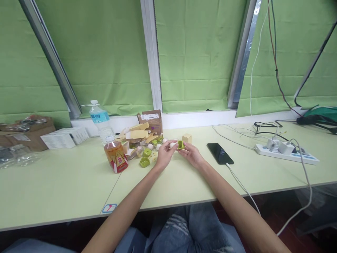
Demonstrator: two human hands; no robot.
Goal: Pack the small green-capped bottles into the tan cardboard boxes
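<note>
View from the head camera. The left hand [164,153] and right hand [191,153] meet above the bench [65,182], to the left of the phone [220,153]. Between them is a small green piece [180,144]; the fingers of both hands are closed on it from opposite sides, holding it clear of the bench top. Just behind the hands, left of the phone, one beige cube [186,138] stands closed and apart, seemingly a finished unit. Farther left of the phone lies a heap of flat card blanks [138,135] with several loose green pieces [145,157] at its near edge. By this showing the work is at an early stage: one unit set aside, one in hand, most of the parts unused.
</note>
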